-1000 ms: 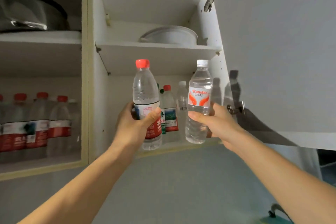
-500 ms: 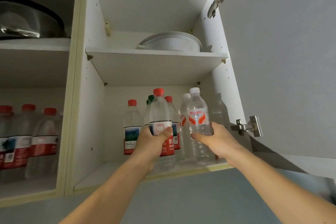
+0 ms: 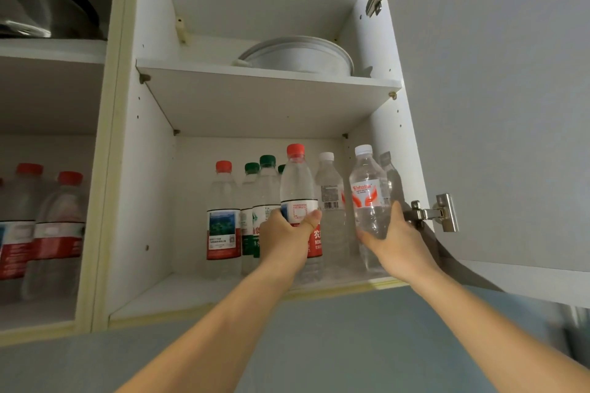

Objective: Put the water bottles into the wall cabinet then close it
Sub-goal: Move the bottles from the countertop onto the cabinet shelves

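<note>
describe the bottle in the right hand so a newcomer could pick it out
Open cabinet, lower shelf, far right by the door hinge. The right hand grips a clear bottle there. Only it pairs a white cap with an orange-red winged label.

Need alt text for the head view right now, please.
Two hands set water bottles on the open wall cabinet's lower shelf: left hand grips a red-capped bottle, right hand a white-capped bottle, beside bottles already stored.
</note>
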